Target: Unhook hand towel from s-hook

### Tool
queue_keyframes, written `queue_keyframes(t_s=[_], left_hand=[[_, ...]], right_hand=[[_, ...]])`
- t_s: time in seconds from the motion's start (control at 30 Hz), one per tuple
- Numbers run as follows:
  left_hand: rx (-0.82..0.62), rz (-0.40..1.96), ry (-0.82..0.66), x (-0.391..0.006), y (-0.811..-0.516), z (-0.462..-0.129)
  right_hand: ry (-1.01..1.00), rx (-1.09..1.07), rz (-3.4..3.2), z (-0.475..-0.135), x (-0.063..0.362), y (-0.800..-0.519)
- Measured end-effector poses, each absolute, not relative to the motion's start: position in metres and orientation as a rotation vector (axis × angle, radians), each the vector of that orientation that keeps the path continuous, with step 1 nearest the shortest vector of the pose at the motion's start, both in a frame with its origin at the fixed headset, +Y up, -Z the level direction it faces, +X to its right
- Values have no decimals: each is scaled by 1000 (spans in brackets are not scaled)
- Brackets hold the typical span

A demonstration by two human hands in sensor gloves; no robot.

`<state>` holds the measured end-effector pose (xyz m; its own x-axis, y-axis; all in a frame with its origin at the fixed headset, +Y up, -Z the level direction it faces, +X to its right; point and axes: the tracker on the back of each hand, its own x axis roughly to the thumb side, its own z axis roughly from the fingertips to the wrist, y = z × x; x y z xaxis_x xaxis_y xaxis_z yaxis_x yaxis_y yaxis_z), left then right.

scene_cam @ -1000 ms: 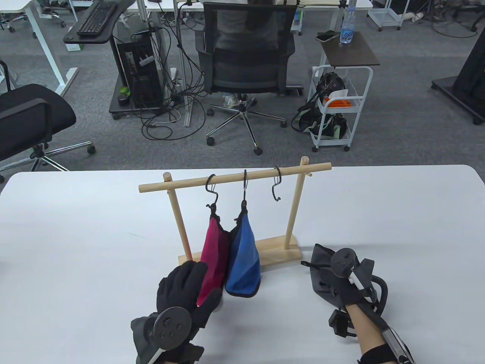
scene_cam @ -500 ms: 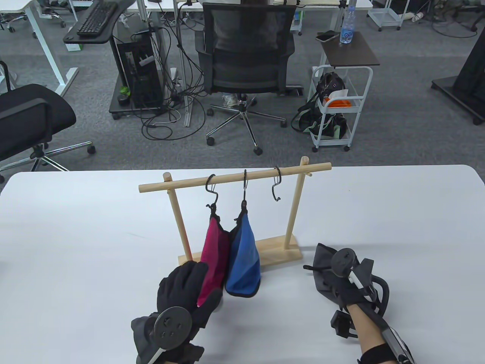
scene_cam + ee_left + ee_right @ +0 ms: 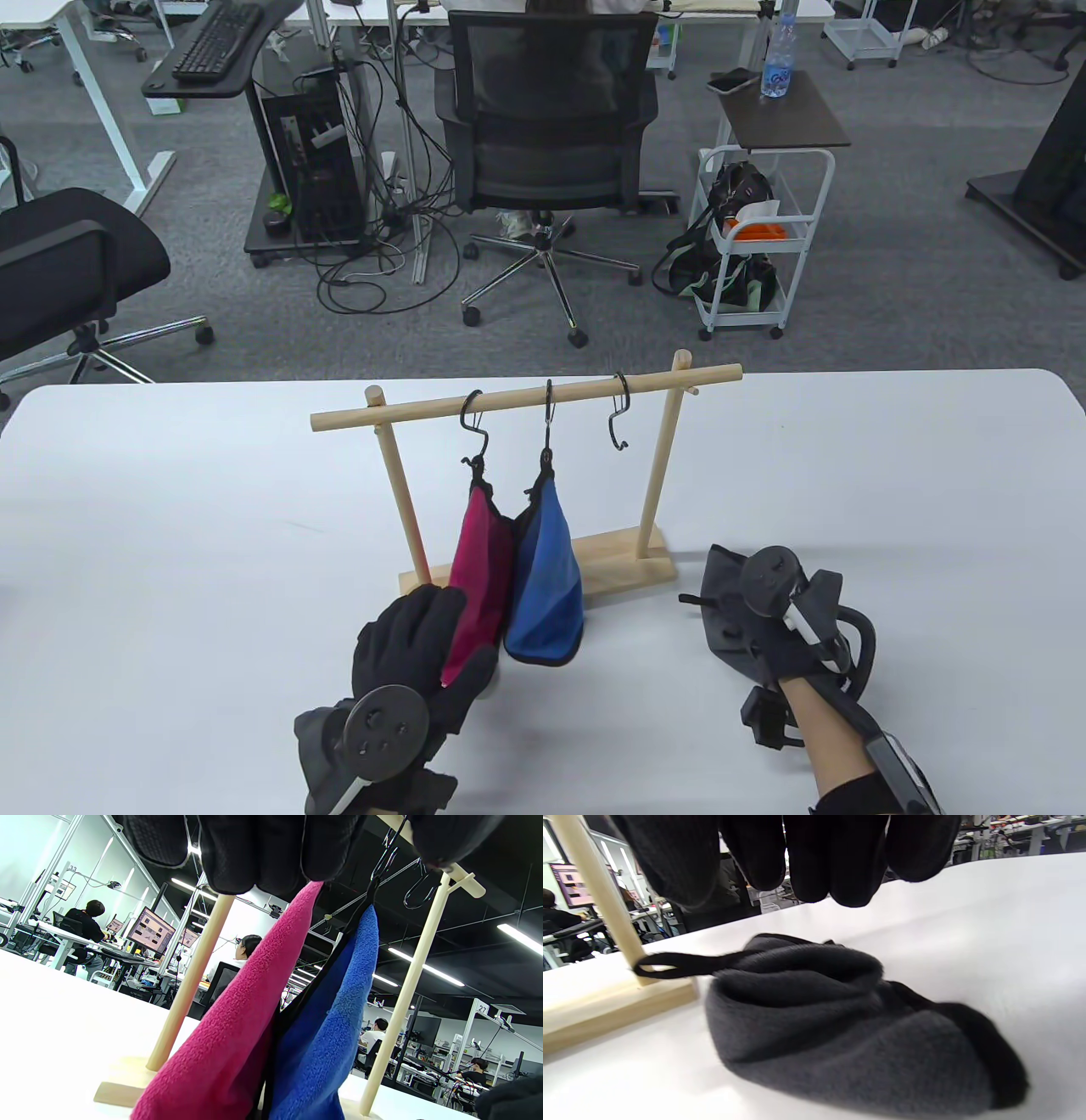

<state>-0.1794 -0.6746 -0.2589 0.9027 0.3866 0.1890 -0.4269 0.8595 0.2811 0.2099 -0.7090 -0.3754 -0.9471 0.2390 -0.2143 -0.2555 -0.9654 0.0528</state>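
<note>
A wooden rack (image 3: 526, 396) carries three black S-hooks. A pink towel (image 3: 479, 552) hangs from the left hook (image 3: 475, 424), and a blue towel (image 3: 551, 577) hangs from the middle hook (image 3: 549, 420). The right hook (image 3: 619, 420) is bare. My left hand (image 3: 450, 641) grips the pink towel's lower end; in the left wrist view its fingers (image 3: 263, 853) close over the pink towel (image 3: 237, 1018). A grey towel (image 3: 721, 594) lies bunched on the table. My right hand (image 3: 764, 654) hovers just above it, its fingers (image 3: 814, 866) loose and apart from the grey towel (image 3: 840, 1018).
The rack's base board (image 3: 619, 564) sits mid-table, and its right post (image 3: 598, 891) stands just left of the grey towel's loop (image 3: 670, 963). The white table (image 3: 170, 526) spreads to both sides. Office chairs, a cart and desks stand beyond the far edge.
My right hand has drifted slightly to the right above the grey towel. My left hand and both hanging towels have not moved.
</note>
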Motion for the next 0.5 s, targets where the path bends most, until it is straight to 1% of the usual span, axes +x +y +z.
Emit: queue_keyframes(t_s=[0.17,0.3,0.5], left_hand=[[313,440,-125,-180,-676,-260],[306,441,-128,-180,-676,-260],[307,451,-129,-181,-676,-261]], right_hand=[[46,-201,2860,-370,192,-686],[-9,-85,2862,-365,170,-666],[-78,72,2841,-360,138,-643]])
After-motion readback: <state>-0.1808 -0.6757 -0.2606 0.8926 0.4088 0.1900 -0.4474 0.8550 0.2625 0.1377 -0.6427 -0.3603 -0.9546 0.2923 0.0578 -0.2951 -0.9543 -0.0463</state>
